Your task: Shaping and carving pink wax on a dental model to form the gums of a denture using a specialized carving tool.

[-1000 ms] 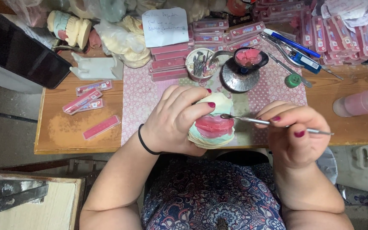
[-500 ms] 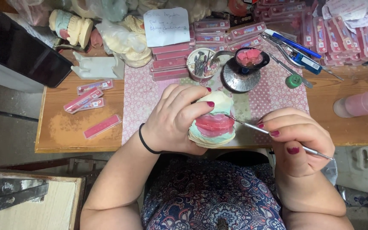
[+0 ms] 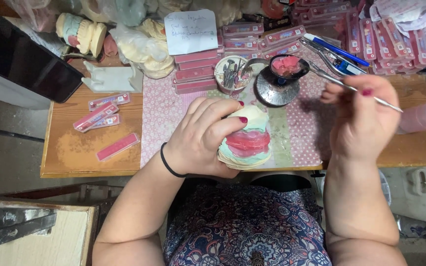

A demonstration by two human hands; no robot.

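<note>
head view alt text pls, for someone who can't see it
Seen from above, the left hand grips a dental model with pink wax at the edge of a wooden table, while the right hand holds a thin metal tool tipped toward a small dish of pink wax. Pink flat cases lie around.

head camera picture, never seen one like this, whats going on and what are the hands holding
The picture comes from a camera worn on a person's head, looking down at their own two bare hands over a wooden table. The left hand grips a dental model, pale with pink wax layers. The right hand holds a thin metal tool, its tip reaching toward a small dish of pink wax on a round metal stand. Around them lie flat pink strips, a cup of burs, a paper note, a black tablet and a pinkish bottle.
</note>
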